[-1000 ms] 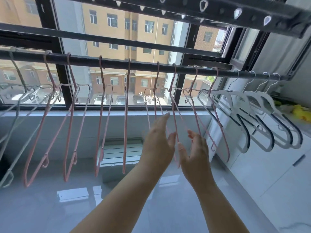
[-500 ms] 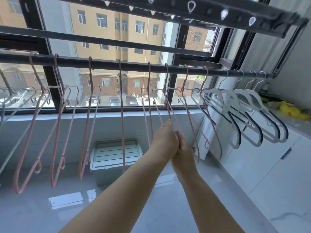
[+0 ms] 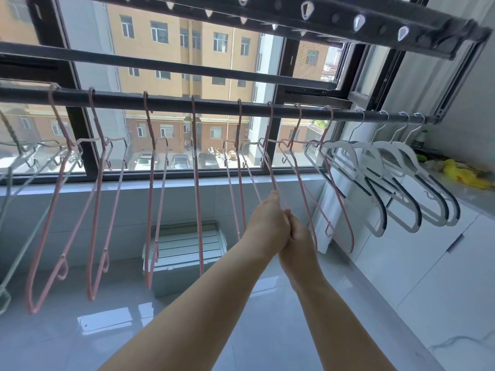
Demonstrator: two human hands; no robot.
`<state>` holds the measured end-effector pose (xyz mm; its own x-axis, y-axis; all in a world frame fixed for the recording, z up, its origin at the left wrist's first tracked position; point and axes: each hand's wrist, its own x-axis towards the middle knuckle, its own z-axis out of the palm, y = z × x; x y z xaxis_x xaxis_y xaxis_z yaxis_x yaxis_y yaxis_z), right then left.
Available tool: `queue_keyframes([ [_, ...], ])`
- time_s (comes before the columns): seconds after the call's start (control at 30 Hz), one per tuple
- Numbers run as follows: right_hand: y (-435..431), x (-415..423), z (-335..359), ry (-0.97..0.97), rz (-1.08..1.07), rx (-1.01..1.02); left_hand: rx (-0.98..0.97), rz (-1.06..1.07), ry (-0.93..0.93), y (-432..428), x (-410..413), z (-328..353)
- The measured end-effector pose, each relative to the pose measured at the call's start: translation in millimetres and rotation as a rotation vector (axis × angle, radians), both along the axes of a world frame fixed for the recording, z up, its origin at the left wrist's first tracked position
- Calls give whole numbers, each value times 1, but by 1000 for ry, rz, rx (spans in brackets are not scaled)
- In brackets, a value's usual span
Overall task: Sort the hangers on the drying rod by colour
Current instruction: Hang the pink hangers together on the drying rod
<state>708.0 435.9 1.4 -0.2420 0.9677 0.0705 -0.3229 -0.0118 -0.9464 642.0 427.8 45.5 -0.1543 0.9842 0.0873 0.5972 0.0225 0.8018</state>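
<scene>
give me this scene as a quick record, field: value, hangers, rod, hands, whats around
rod: dark drying rod running across the window
pink hangers: pink wire hangers fill the left and middle
white hangers: white hangers bunched at the right end
grey hangers: grey hangers at far left, partly cut off
left hand: left hand closed on a pink hanger
right hand: right hand pressed against the left, grip hidden
below: grey crate on the floor

Matt pink hangers [image 3: 195, 183], dark metal rod [image 3: 214, 105], glossy floor [image 3: 267, 317].
</scene>
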Motion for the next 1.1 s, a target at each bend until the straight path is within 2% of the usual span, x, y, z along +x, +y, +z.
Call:
queue_keyframes([
  [0.07,-5,3,2,-69,-8,-34,25,0,1,-2,1,-3],
  [0.1,-8,7,2,-212,-60,44,64,8,-2,-4,2,-4],
  [0.2,-13,30,1,-781,-404,504,246,43,-13,-6,2,-2],
  [0.23,-13,38,3,-844,-529,585,293,38,-14,-6,3,-1],
  [0.27,-11,45,5,-839,-599,601,315,19,-17,-5,5,1],
  [0.33,-4,56,5,-810,-582,498,293,-37,-30,-3,13,1],
  [0.43,11,64,-4,-777,-418,261,158,-79,-21,5,30,-4],
  [0.57,23,70,-14,-559,-120,163,-18,-57,40,16,47,-11],
  [0.67,25,70,-18,-422,-85,214,-53,-19,-42,27,56,-10],
  [0.77,24,72,-20,-357,-123,280,5,68,-122,37,64,-10],
  [1.1,37,97,-23,-348,-63,357,59,190,-255,45,91,-13],
])
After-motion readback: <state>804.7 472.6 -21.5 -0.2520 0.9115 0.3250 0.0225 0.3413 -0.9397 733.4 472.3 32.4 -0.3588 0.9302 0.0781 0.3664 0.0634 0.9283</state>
